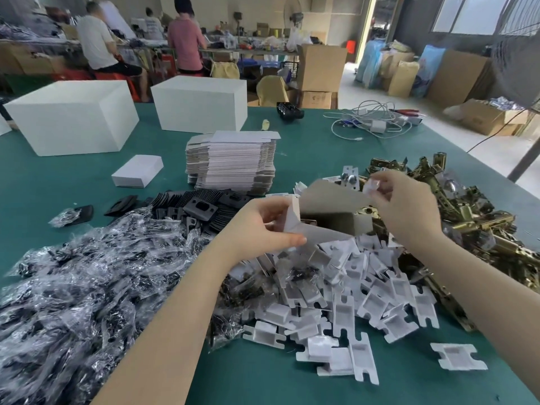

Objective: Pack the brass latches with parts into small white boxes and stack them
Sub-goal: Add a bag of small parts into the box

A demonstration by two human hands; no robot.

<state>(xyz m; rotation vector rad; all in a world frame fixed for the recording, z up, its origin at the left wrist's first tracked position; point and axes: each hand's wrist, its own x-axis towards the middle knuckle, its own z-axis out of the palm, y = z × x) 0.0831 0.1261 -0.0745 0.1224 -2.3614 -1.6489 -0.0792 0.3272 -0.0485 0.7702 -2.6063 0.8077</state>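
Nearest us, our two bare forearms reach up from the bottom edge over the green felt-covered table (263, 384). Our left hand (257, 226) grips the small white cardboard box (327, 211), thumb pressed along a folded white flap and the other fingers curled behind the near wall, so the open box sits tilted above the heaps with its grey inside facing us. Our right hand (406, 206) pinches a small folded white piece (372, 187) between thumb and fingertips just above the box's far right corner; motion blur keeps us from telling exactly what the piece is. Under and in front of the box lies a loose pile of white die-cut cardboard inserts (350, 305), a few scattered toward the near edge. To our right, partly behind the right wrist, spreads the heap of shiny brass latches (479, 223). To our left lies a wide mound of clear plastic bags of dark small parts (87, 282), with black metal plates (198, 209) stacked just beyond it. Past those stand a tall stack of flat, unfolded white box blanks (233, 162) and one closed small white box (137, 171) beside it. Farther back sit two large white cartons (73, 121) and a tangle of white cables (371, 121). Beyond the table, people sit at other benches.
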